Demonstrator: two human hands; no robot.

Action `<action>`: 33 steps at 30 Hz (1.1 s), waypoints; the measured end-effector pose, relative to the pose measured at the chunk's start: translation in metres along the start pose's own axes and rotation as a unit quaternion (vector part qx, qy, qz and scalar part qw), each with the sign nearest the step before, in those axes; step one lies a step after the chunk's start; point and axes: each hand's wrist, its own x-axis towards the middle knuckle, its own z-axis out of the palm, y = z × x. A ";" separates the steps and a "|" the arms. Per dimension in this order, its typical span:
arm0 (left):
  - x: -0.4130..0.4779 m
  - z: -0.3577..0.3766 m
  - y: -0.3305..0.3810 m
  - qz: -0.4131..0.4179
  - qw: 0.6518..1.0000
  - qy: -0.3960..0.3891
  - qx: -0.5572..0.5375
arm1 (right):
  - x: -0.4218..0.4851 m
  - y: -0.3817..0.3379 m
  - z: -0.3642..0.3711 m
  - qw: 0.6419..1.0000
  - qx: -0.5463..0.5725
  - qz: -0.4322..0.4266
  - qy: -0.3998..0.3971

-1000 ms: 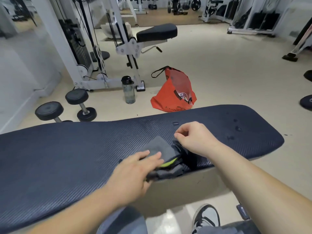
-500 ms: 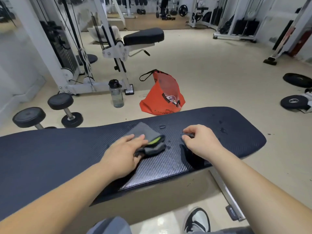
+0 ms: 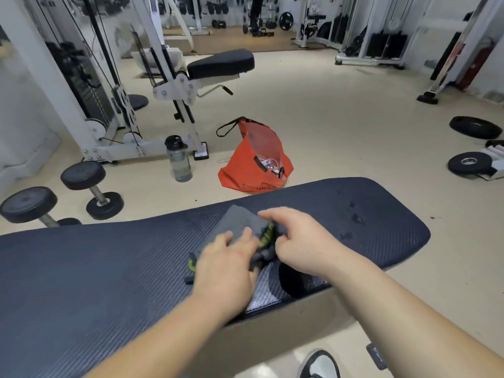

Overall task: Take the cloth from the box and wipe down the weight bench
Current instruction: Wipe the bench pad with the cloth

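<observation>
Room: pale gym floor with machines at the back; the padded bench [image 3: 109, 268] runs across the foreground.
Cloth: the grey cloth [image 3: 240, 219] with lime-green trim lies bunched on the bench top, near its middle (no box is in view).
Left grip: the left grip [image 3: 226, 260] lies on the cloth with its fingers fairly straight, pressing it to the pad and clasping nothing.
Right grip: the right grip [image 3: 302, 241] touches the cloth's folded edge with its fingers partly curled; blur hides whether it pinches the fabric, so I cannot tell.
Wet spots: droplets [image 3: 354, 219] sit on the pad beyond the right grip, apart from the cloth.
Floor: an orange bag [image 3: 253, 170], a water bottle [image 3: 178, 162] and dumbbells [image 3: 83, 175] stand behind the bench.
Risk: wiped while bunched, the cloth would likely smear the droplets or skip them. A hard sweep toward the far edge could push it off onto the floor.
</observation>
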 end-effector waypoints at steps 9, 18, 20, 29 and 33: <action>0.030 -0.068 -0.077 -0.040 0.981 -0.070 -0.174 | -0.007 -0.012 0.030 0.972 -0.151 0.013 -0.179; 0.036 -0.032 -0.138 -0.065 0.991 -0.120 0.009 | 0.058 -0.022 0.052 0.962 -0.231 0.053 -0.136; 0.036 -0.034 -0.145 -0.060 0.987 -0.146 -0.028 | 0.085 -0.022 0.052 0.963 -0.232 0.064 -0.121; 0.043 -0.032 -0.146 -0.052 0.987 -0.154 -0.009 | 0.063 -0.037 0.078 0.948 -0.298 0.045 -0.098; 0.040 -0.032 -0.143 -0.051 0.988 -0.148 0.002 | 0.021 -0.029 0.063 0.932 -0.316 -0.027 -0.175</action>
